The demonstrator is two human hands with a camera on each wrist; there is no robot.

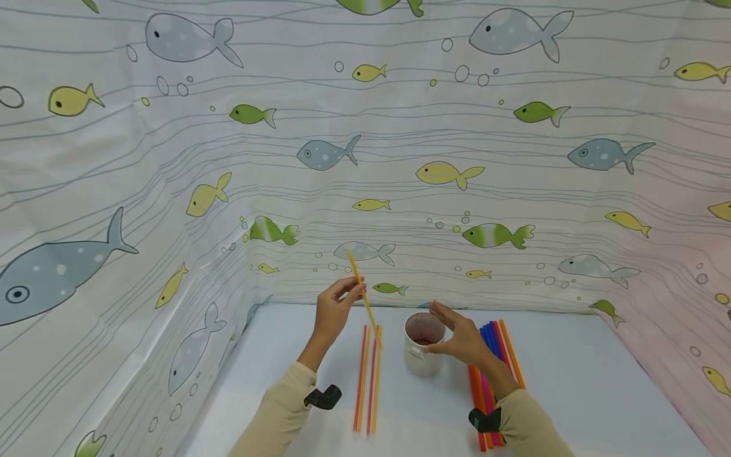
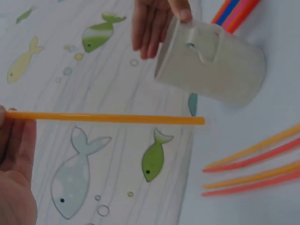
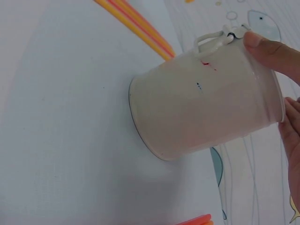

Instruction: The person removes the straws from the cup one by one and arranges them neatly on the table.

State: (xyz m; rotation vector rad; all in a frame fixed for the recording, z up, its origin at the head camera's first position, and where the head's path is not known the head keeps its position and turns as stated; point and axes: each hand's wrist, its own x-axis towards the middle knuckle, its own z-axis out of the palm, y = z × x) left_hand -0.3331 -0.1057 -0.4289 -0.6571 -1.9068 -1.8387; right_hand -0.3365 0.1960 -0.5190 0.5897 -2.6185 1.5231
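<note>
My left hand (image 1: pixel 334 311) pinches a yellow-orange straw (image 1: pixel 362 289) between thumb and fingers, above the table and left of a small white pail (image 1: pixel 421 362). In the left wrist view the straw (image 2: pixel 103 117) lies across the picture, its far end free. The pail stands on the table with its mouth up; a small loop fitting sits near its rim. My right hand (image 1: pixel 465 336) holds the pail at the rim, thumb on the near side and fingers on the far side. In the right wrist view the thumb presses beside the loop on the pail (image 3: pixel 201 108).
Several red and yellow straws (image 1: pixel 360 374) lie in a row on the white table (image 1: pixel 274 355), between my arms. Thicker blue, red, pink and orange straws (image 1: pixel 502 343) lie under my right forearm. A fish-patterned curtain (image 1: pixel 411 139) surrounds the table's back and sides.
</note>
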